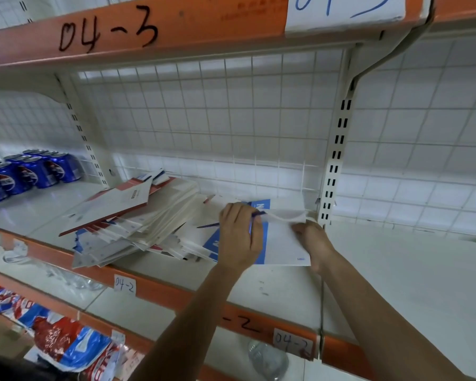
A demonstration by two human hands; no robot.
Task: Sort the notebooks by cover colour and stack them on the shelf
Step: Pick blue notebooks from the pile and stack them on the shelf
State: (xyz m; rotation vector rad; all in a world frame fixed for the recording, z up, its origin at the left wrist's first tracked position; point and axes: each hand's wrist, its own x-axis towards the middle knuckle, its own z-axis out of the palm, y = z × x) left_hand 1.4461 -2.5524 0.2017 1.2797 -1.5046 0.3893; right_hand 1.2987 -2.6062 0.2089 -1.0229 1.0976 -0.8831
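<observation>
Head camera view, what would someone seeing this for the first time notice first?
Both hands meet mid-shelf: the left hand and right hand grip blue-and-white notebooks by the slotted upright. Left of them sprawls a messy pile of notebooks, red and blue covers mixed, with blue cans at the far left. Overhead, an orange shelf edge bears handwritten 04-3.

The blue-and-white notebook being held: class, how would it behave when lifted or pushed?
Probably floppy: the blue-and-white notebook bends at its top edge between the left hand and right hand. Likely light, being thin. Its smooth cover may slide, as the slumped pile suggests.
</observation>
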